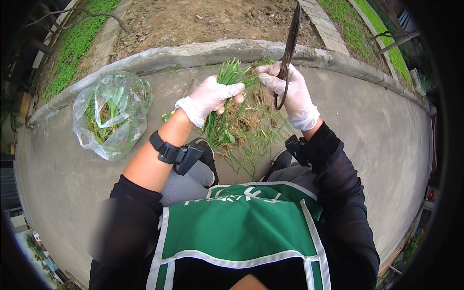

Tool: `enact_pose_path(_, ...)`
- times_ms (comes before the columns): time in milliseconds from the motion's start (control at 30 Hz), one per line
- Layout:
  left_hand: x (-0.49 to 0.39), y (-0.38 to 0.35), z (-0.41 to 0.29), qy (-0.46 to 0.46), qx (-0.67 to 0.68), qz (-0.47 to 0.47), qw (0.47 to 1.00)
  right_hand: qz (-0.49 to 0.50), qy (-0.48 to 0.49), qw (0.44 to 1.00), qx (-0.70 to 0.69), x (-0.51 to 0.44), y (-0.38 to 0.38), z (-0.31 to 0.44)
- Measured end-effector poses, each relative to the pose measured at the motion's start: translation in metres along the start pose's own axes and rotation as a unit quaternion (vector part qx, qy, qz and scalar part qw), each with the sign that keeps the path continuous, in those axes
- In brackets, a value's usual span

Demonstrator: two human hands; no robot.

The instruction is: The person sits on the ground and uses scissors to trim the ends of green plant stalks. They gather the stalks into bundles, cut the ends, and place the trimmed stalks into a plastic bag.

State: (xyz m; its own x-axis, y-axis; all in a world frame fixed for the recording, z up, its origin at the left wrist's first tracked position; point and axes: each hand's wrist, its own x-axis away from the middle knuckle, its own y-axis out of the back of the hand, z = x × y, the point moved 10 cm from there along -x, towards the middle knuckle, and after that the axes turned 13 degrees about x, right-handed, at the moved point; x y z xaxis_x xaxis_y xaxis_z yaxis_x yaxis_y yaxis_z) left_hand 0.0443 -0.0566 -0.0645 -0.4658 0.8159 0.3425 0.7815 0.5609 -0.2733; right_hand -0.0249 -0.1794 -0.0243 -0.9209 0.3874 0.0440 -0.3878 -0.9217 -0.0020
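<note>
My left hand [214,95], in a thin translucent glove, is closed around a bunch of long green grass-like leaves [232,74]. The leaf tips fan out toward the right hand, and more stalks hang below the fist. A pair of dark metal scissors [290,40] sits in my gloved right hand [286,81], blades pointing up and away, with a loop handle below. The right thumb and index finger are pinched close to the leaf tips; whether they grip a strand I cannot tell. Beneath both hands a loose heap of green leaves and straw-coloured roots [248,117] lies on the concrete.
To the left, a clear plastic bag [112,116] holding green plants stands on the concrete ground [359,145]. A low concrete curb [203,54] curves across ahead, with a bare soil bed [217,21] beyond it. Small yellow-and-green objects [167,116] lie partly behind my left forearm.
</note>
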Motion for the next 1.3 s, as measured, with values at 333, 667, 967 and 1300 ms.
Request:
enact_pose_path(333, -0.002, 0.024, 0.002, 0.012, 0.009, -0.031, 0.999, -0.086, 0.015, 0.993, 0.075, -0.014, 0.034, 0.0)
enact_pose_path(667, -0.006, -0.004, 0.016, 0.052, 0.039, 0.052, 0.997, 0.028, 0.008, 1.0, -0.001, -0.009, -0.007, -0.004)
enact_pose_path(967, -0.009, 0.019, -0.001, -0.007, 0.171, -0.008, 0.985, 0.006, -0.047, 0.999, -0.013, -0.013, 0.004, -0.013)
enact_pose_path(1300, -0.008, -0.039, 0.028, 0.05, 0.048, 0.1, 0.993, 0.006, -0.049, 0.999, 0.008, -0.016, -0.007, -0.024)
